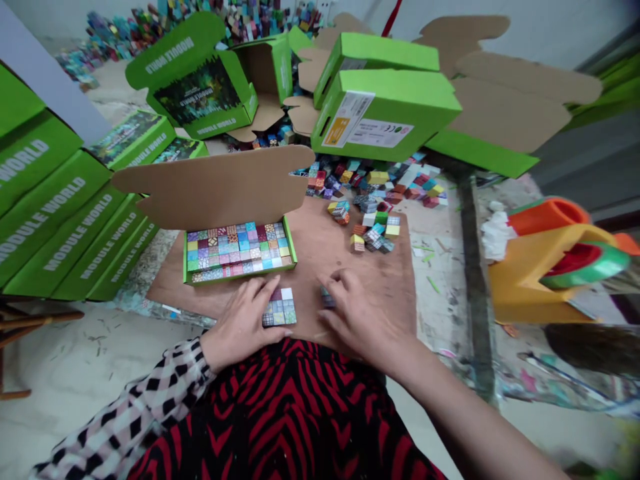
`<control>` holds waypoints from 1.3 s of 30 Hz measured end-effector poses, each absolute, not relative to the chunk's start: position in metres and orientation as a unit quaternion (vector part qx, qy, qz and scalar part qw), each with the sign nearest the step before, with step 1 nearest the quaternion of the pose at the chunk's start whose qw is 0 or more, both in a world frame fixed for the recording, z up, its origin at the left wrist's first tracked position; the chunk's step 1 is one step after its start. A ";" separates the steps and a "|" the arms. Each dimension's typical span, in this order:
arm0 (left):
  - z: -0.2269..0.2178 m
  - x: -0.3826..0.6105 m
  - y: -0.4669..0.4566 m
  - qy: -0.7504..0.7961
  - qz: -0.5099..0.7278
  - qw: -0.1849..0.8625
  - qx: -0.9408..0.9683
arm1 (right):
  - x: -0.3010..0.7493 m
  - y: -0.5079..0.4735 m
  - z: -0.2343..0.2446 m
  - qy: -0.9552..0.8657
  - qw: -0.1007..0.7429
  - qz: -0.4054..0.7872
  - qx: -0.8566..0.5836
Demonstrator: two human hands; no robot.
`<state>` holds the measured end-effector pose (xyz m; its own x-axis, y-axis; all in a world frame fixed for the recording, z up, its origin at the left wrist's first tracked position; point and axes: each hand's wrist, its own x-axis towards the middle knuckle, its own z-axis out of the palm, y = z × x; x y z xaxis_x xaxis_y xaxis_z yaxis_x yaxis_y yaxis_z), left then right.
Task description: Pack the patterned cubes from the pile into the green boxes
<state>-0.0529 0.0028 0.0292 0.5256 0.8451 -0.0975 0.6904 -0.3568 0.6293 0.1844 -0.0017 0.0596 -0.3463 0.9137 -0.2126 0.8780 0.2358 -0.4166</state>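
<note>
My left hand (pixel 243 321) lies on the brown board (pixel 320 247) with its fingers curled against a small block of patterned cubes (pixel 280 308) pressed together in rows. My right hand (pixel 356 308) rests just right of it, fingers bent over a dark cube (pixel 327 297) that is mostly hidden. Behind my hands an open green box (pixel 239 253) holds a flat layer of coloured cubes, its cardboard lid (pixel 215 187) standing up. Loose cubes (pixel 373 230) lie scattered on the board's far right.
A bigger heap of cubes (pixel 373 180) lies beneath closed green boxes (pixel 385 113) at the back. Stacked green "MODULE WORLD" boxes (pixel 65 220) line the left. An orange and yellow tape dispenser (pixel 550 267) sits at the right. A dark rail (pixel 473 267) runs along the table.
</note>
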 end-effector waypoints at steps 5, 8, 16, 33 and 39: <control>0.031 -0.068 -0.008 0.501 0.164 0.368 0.766 | 0.145 -0.007 0.059 -0.835 0.071 0.237 -0.491; 0.029 -0.073 -0.013 0.512 0.201 0.380 0.744 | 0.122 -0.001 0.059 -0.846 0.024 0.210 -0.490; 0.025 -0.071 -0.020 0.506 0.256 0.449 0.691 | 0.113 0.003 0.062 -0.836 -0.014 0.250 -0.489; 0.045 -0.080 0.075 0.490 0.130 0.020 0.862 | 0.111 0.114 0.103 -0.872 -0.031 0.103 -0.478; 0.041 -0.079 0.074 0.495 0.127 -0.003 0.859 | 0.100 0.115 0.120 -0.868 -0.099 0.095 -0.478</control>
